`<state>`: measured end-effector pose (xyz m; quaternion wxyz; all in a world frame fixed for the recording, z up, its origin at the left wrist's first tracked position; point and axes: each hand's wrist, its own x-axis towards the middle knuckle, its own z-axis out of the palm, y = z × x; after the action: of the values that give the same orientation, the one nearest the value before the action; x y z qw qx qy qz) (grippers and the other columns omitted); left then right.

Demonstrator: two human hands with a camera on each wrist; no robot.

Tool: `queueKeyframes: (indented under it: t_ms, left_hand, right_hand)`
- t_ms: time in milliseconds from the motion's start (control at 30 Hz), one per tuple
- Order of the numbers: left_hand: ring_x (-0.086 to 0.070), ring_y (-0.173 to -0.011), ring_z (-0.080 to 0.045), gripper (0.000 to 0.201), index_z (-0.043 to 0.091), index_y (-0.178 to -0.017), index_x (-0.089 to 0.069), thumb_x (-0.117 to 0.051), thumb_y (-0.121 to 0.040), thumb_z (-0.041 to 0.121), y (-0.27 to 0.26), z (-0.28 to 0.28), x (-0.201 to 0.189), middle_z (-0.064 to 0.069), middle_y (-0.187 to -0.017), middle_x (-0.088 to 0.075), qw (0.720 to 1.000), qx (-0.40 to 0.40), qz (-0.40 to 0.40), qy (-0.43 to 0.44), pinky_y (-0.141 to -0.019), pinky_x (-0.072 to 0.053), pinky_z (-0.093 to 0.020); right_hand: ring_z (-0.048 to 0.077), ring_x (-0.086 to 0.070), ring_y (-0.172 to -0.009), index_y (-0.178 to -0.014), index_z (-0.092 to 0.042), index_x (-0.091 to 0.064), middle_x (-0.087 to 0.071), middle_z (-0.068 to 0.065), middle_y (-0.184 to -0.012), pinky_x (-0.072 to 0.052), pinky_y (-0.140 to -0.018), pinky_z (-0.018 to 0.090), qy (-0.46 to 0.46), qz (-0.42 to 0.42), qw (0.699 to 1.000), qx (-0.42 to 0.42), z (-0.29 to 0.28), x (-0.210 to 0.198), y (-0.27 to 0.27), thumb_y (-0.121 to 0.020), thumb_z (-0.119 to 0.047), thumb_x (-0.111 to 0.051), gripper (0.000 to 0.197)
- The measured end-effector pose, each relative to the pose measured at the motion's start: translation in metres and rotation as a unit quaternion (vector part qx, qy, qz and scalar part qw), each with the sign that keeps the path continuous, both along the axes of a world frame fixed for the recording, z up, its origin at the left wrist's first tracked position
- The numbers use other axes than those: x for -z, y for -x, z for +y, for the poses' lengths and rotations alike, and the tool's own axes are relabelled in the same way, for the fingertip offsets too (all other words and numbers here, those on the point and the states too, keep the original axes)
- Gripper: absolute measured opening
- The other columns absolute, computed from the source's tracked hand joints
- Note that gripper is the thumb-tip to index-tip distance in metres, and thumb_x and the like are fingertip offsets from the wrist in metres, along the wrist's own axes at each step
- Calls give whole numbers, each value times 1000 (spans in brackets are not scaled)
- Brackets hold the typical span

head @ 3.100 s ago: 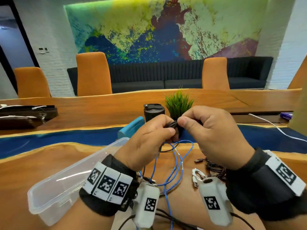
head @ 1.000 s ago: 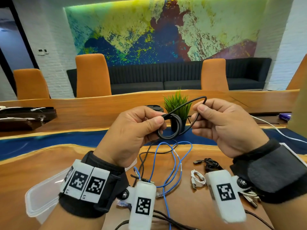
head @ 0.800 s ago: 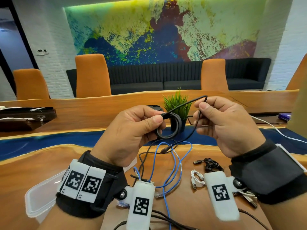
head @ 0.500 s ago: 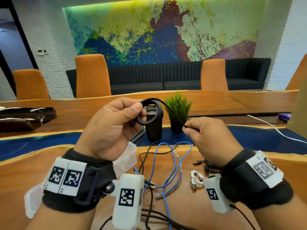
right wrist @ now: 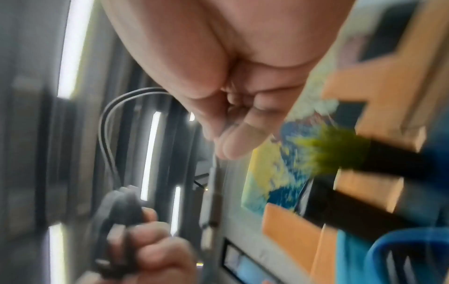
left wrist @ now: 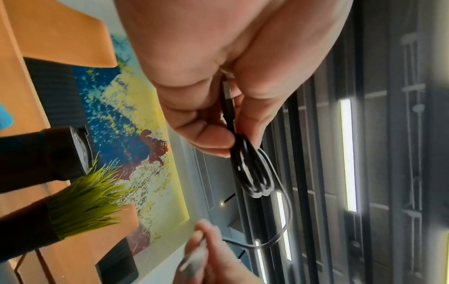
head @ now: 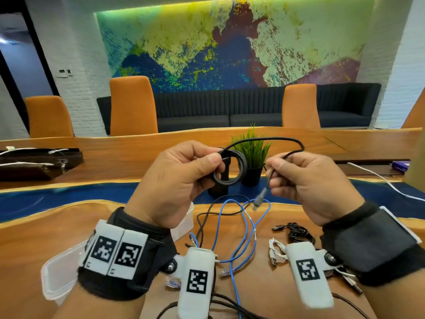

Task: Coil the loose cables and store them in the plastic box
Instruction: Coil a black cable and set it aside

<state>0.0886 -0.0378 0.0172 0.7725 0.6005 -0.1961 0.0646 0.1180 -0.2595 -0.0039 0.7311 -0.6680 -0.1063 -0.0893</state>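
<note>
Left hand: thumb and fingers clamped on a small coil of black cable, held up over the table. Right hand: fingers pinched on the cable's free end; grey plug dangles below. Plastic box sits on the table under the left wrist. Blue cable, white cable and another black cable lie loose on the table.

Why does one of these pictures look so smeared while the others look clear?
The right wrist view is motion-blurred: the right hand and plant smear. The left wrist view shows the black cable crisply. The head view is sharp, with wide-angle bending at its edges.
</note>
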Motion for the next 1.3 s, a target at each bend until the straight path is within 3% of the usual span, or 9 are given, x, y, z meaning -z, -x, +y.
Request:
queueKeyframes:
  t_ms: [133,367,567,667,800,967,1067,1167,1300]
  left_hand:
    - [-66,-69,-14,8,13,-78,-74,-68,-74,11,2,-8,6,-9,-76,-71,999,32,-4,-17,-64,-57,-23]
    - [-67,-77,-20,7,14,-82,-76,-71,-77,11,2,-14,10,-18,-92,-69,998,63,-7,-21,-68,-59,-27]
    - [-71,-82,-24,12,20,-84,-76,-68,-82,11,0,-20,13,-16,-92,-73,998,38,-47,1,-74,-60,-36]
    - [-68,-83,-26,16,25,-87,-75,-64,-83,14,-1,-20,15,-12,-88,-73,993,-44,-108,-35,-82,-55,-48]
    - [-66,-73,-21,10,16,-95,-70,-67,-86,11,0,-23,17,-4,-79,-71,980,-100,-156,-71,-65,-59,-32]
    - [-70,-87,-14,13,15,-97,-71,-66,-86,11,-6,-21,20,-3,-92,-75,955,-184,-199,-119,-76,-55,-24]
    - [-70,-83,-19,15,16,-96,-70,-65,-90,4,-10,-4,12,-6,-90,-74,952,-234,-178,-84,-74,-56,-28]
    - [-68,-77,-13,10,22,-90,-68,-64,-86,14,-12,21,-1,2,-80,-73,962,-237,-139,-3,-69,-55,-24]
    - [-64,-68,-9,6,14,-89,-64,-59,-86,13,-8,14,-4,1,-73,-68,980,-161,-104,45,-60,-52,-19]
  right_hand:
    - [10,-63,-59,-99,0,-63,-66,5,-70,-54,-51,19,-187,38,980,-62,8,-2,0,-95,-12,-54,16]
    - [10,-64,-59,-95,-2,-67,-67,9,-74,-55,-51,19,-293,81,942,-140,16,-1,5,-95,-6,-48,19]
    - [14,-66,-73,-97,-11,-75,-70,9,-88,-54,-54,24,-214,115,925,-292,21,3,16,-79,-23,-64,25]
    - [18,-58,-90,-103,-14,-70,-63,6,-103,-47,-68,33,-169,87,918,-349,20,8,15,-78,-33,-73,32]
    - [25,-57,-88,-98,-14,-64,-59,12,-101,-46,-70,38,-120,82,914,-380,23,11,21,-77,-22,-72,24]
    - [17,-57,-53,-102,-13,-66,-60,9,-68,-47,-49,25,-74,67,956,-275,29,7,23,-83,-6,-69,20]
    - [15,-58,-51,-100,-17,-69,-65,7,-65,-48,-49,26,125,-14,987,-99,14,5,13,-89,-2,-63,20]
    - [13,-63,-57,-83,-27,-69,-68,1,-68,-53,-58,25,300,-85,943,115,-13,3,-3,-94,-11,-59,22]
    - [16,-64,-77,-89,-27,-68,-66,-7,-77,-54,-73,37,409,-169,871,214,-20,7,-10,-95,-20,-55,16]
